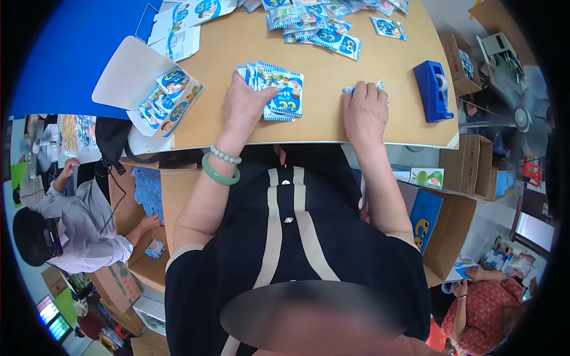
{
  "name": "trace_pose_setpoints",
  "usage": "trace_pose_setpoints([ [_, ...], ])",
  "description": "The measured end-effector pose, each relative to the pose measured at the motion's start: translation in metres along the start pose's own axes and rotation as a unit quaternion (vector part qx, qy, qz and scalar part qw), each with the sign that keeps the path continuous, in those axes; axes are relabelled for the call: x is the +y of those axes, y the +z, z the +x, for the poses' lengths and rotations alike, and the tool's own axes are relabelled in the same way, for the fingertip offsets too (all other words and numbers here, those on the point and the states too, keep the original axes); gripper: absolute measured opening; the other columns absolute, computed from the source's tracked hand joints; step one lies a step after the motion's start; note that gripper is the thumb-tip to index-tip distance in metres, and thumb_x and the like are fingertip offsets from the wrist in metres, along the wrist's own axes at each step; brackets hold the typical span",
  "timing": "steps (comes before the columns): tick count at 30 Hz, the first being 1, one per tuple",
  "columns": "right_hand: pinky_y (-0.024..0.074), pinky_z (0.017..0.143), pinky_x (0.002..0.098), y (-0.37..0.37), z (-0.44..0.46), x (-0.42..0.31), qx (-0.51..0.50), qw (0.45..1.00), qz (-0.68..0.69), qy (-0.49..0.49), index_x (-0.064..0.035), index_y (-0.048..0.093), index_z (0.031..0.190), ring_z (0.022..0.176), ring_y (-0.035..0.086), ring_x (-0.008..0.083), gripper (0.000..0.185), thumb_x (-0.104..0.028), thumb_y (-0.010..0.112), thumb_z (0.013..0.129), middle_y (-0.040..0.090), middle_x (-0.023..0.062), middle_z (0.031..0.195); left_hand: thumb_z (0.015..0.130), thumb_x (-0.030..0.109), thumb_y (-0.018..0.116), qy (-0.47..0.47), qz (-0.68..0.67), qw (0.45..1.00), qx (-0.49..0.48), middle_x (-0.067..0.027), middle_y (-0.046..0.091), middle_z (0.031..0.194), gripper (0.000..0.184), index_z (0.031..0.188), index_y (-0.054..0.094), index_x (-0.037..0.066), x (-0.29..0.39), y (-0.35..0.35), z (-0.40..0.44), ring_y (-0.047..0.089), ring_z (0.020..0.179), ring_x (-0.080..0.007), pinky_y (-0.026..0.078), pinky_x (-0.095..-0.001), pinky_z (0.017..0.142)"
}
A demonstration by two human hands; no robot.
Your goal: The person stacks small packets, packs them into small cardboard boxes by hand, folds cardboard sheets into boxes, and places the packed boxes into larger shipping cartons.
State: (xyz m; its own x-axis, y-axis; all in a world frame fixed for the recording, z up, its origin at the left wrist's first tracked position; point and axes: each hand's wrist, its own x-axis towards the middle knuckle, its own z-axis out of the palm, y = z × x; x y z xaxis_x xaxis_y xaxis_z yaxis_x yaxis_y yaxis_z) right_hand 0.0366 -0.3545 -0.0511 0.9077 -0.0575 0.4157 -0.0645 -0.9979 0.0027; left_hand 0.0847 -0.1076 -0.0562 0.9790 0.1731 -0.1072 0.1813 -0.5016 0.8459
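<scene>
My left hand [242, 102], with a bead bracelet and a green bangle at its wrist, grips a fanned stack of small blue-and-white packets [290, 98], thumb across the top one. Over to the right, my right hand [366, 113] is closed with curled fingers on another blue-and-white packet [380, 86] at the tabletop; most of that packet is hidden under the fingers. An open white carton [189, 110] to the left of my left hand holds several similar packets [159, 107].
Beyond my hands lies a heap of packets [314, 26], with a single packet [389, 28] beside it. A blue tape dispenser [431, 95] stands at the table's right. Flat cartons [181, 35] lie back left. Co-workers [89, 213] sit among cardboard boxes [169, 204].
</scene>
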Motion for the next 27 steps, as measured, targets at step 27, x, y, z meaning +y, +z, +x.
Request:
trace_pose_setpoints([
  [27, 0.0408, 0.104, 0.0438, 0.007, 0.008, -0.07, -0.053, 0.924, 0.303, -0.226, -0.0051, 0.055, 0.127, 0.13, 0.048, 0.0333, 0.046, -0.009, 0.067, 0.083, 0.054, 0.0199, 0.135, 0.074, 0.01, 0.079, 0.022, -0.107, 0.994, 0.029, -0.0112, 0.069, 0.101, 0.049, 0.115, 0.054, -0.001, -0.015, 0.005, -0.004, 0.068, 0.088, -0.0193, 0.054, -0.032, 0.076],
])
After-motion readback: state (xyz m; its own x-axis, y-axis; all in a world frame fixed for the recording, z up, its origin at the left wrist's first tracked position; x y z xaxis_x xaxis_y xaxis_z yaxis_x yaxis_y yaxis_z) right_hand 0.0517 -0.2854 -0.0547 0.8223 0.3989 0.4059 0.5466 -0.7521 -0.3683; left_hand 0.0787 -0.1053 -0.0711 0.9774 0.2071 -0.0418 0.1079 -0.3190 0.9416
